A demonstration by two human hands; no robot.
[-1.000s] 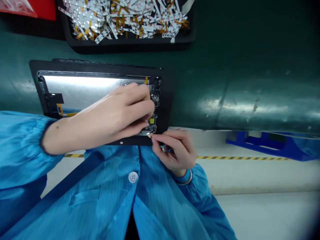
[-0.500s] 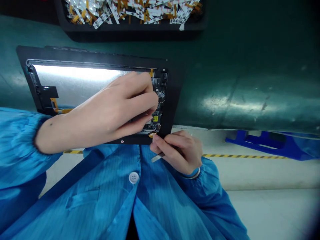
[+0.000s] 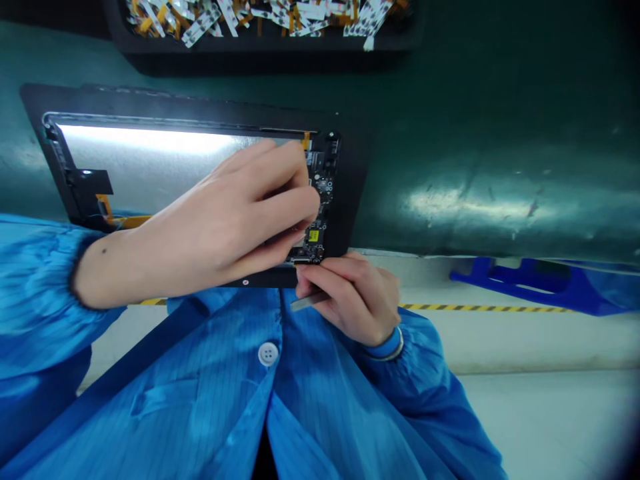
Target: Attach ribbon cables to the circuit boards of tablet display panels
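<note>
An opened tablet [image 3: 345, 173], with a bright metal back plate and a dark border, lies on the table's front edge. Across it reaches my left hand [image 3: 240, 207], its fingers curled down over the inner edge of the circuit board [image 3: 315, 233]; whatever is between those fingertips is hidden. My right hand [image 3: 353, 293] is closed at the tablet's near right corner, thumb and index fingertips pressed at the board's lower edge. A flat, thin metal tool [image 3: 307, 302] sticks out from under its fingers, its other end hidden in the palm.
A black tray [image 3: 280, 63] of white and orange flex strips [image 3: 205, 27] stands at the back of the green table [image 3: 450, 147]. Past the table's front edge, a blue plastic object [image 3: 530, 283] lies lower right, near a yellow-black floor stripe [image 3: 480, 308].
My right fingertips have shifted slightly left and up onto the board's edge, covering the small orange tab seen there before. My left hand holds nearly the same pose.
</note>
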